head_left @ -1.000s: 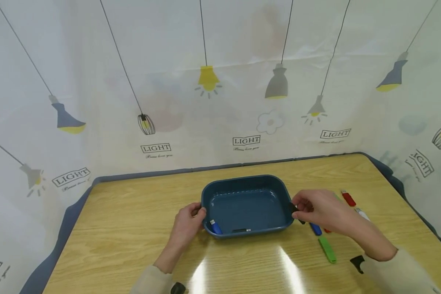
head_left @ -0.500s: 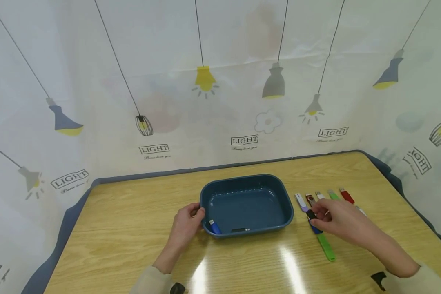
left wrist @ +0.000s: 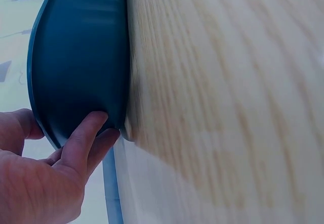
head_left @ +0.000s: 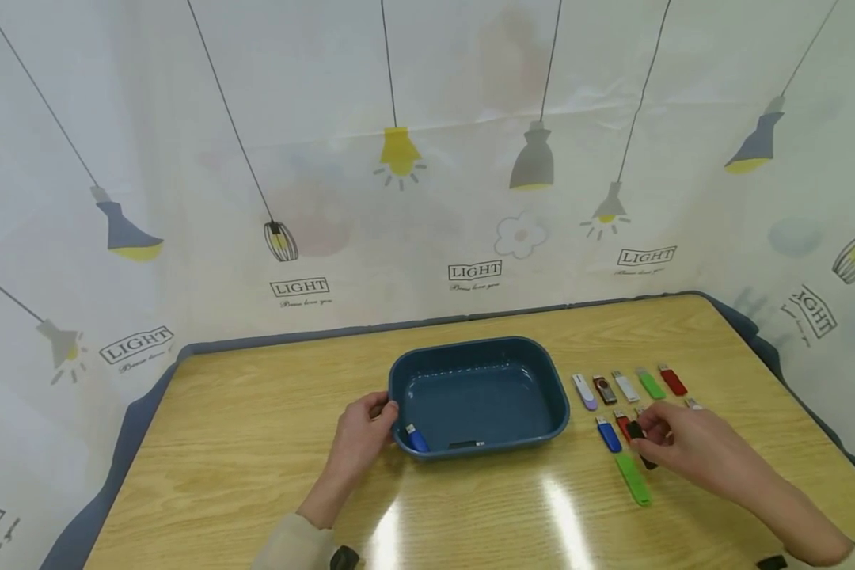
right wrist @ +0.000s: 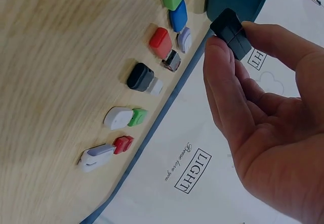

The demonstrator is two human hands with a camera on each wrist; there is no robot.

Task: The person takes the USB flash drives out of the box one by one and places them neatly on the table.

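Note:
My left hand [head_left: 362, 434] grips the left rim of a dark blue tray [head_left: 554, 384], with the thumb above and fingers along its outside in the left wrist view. Inside the tray lie a blue USB stick [head_left: 417, 439] and a thin black USB stick [head_left: 463, 444]. My right hand [head_left: 694, 447] pinches a black USB stick [right wrist: 231, 34] between thumb and fingertips, held above the table. Beneath it a red USB stick [head_left: 623, 424] and a blue USB stick [head_left: 609, 435] lie on the wood. Another black USB stick [right wrist: 140, 77] rests on the table in the right wrist view.
Right of the tray stand loose rows of several USB sticks, among them a white-and-purple one [head_left: 584, 392], a red one [head_left: 673, 380] and a long green one [head_left: 632, 479]. The wooden table [head_left: 271, 419] ends at a printed curtain [head_left: 370, 237] behind.
My right hand has moved right, away from the tray's right rim and over the USB sticks, still pinching the black one. My left hand stays on the tray.

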